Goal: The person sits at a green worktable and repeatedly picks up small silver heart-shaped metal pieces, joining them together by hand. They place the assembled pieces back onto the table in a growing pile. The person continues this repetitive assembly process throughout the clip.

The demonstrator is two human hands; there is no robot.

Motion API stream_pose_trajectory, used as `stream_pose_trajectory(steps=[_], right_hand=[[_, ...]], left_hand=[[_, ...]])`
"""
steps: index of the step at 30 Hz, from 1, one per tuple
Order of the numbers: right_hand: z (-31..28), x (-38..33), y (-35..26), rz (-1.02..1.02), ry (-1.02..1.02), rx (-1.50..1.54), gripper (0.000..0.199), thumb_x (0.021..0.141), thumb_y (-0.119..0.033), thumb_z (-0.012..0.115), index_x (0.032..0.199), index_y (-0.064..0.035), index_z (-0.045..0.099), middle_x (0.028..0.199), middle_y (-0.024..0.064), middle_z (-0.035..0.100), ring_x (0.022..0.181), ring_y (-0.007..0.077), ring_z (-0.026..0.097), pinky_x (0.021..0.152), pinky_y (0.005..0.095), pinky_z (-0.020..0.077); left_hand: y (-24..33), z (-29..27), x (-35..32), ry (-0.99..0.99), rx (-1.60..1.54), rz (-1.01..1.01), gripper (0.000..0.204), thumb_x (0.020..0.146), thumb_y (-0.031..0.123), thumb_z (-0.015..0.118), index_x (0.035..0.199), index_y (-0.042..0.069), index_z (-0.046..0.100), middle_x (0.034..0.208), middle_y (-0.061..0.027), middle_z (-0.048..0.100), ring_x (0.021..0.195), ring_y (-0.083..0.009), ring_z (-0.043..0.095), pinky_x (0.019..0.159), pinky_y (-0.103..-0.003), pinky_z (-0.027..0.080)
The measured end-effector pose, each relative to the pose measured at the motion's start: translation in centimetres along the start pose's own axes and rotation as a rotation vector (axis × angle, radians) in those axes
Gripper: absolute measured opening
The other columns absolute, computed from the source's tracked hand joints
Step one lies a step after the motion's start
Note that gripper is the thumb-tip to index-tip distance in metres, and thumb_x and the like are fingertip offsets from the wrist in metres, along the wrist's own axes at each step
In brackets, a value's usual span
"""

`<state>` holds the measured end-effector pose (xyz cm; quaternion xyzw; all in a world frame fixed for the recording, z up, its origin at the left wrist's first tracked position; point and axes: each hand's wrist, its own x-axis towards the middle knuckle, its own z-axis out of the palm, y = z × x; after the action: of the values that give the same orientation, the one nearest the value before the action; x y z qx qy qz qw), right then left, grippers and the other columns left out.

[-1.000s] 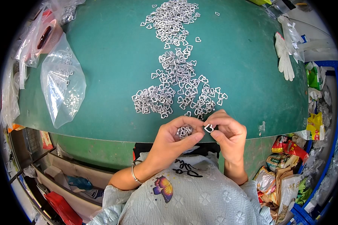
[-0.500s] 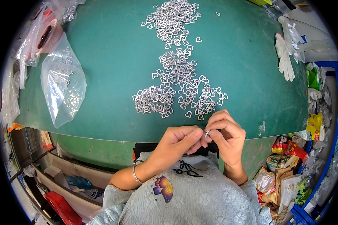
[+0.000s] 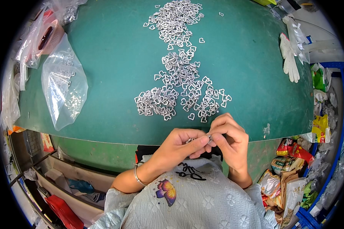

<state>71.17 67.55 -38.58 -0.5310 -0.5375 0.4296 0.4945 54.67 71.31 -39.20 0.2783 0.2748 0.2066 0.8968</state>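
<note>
At the near edge of the green table, my left hand is closed, with bits of silver metal showing between thumb and fingers. They look like small heart-shaped metal rings, mostly covered by the fingers. Fingertips of my right hand meet the left thumb and pinch a small silver piece there. Just beyond the hands lie loose heart-shaped rings: one heap to the left, another group to the right. More hearts run up the middle of the table to a large pile at the far side.
A clear plastic bag with more hearts lies on the left, near a pink basket. White gloves rest at the table's right side. Below stand a drawer-like tray and, at right, several crumpled packages.
The right fingertips have shifted slightly left and closed in against the left thumb. More silver metal shows in the left hand now. The heaps look the same.
</note>
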Motion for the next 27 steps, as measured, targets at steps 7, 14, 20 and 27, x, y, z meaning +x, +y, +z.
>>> stream_pose_trajectory(steps=[7, 14, 20, 27], right_hand=[[-1.3, 1.0, 0.5, 0.006, 0.116, -0.162, 0.009, 0.069, 0.002, 0.066, 0.079, 0.0003, 0.065, 0.077, 0.0079, 0.059, 0.072, 0.0192, 0.053, 0.067, 0.0285, 0.0420], [-1.1, 2.2, 2.4, -0.143, 0.228, -0.765, 0.015, 0.068, -0.002, 0.068, 0.082, -0.0032, 0.064, 0.083, 0.0075, 0.059, 0.080, 0.0235, 0.052, 0.070, 0.0319, 0.0376], [-1.3, 2.2, 2.8, -0.171, 0.290, -0.807, 0.017, 0.070, -0.002, 0.066, 0.087, -0.0040, 0.063, 0.085, 0.0071, 0.059, 0.080, 0.0225, 0.052, 0.069, 0.0317, 0.0357], [-1.2, 2.2, 3.0, -0.217, 0.263, -0.922, 0.014, 0.070, -0.003, 0.066, 0.084, -0.0045, 0.062, 0.083, 0.0049, 0.056, 0.079, 0.0219, 0.050, 0.069, 0.0324, 0.0334]], left_hand=[[0.4, -0.1, 0.0, -0.035, -0.014, -0.058, 0.022, 0.089, 0.016, 0.052, 0.091, -0.004, 0.062, 0.075, -0.0069, 0.058, 0.058, -0.0058, 0.041, 0.050, -0.019, 0.032], [0.2, 0.6, 0.1, 0.042, 0.004, 0.056, 0.019, 0.089, 0.012, 0.052, 0.088, -0.004, 0.062, 0.074, -0.0086, 0.058, 0.056, -0.0073, 0.045, 0.049, -0.019, 0.034], [0.4, -0.2, 0.1, -0.020, 0.000, -0.043, 0.024, 0.092, 0.017, 0.048, 0.094, -0.003, 0.060, 0.070, -0.0067, 0.056, 0.053, -0.0075, 0.044, 0.047, -0.019, 0.033], [0.3, 0.1, 0.1, 0.032, 0.006, -0.065, 0.022, 0.093, 0.015, 0.046, 0.100, -0.002, 0.058, 0.067, -0.0041, 0.052, 0.052, -0.0063, 0.040, 0.044, -0.018, 0.029]])
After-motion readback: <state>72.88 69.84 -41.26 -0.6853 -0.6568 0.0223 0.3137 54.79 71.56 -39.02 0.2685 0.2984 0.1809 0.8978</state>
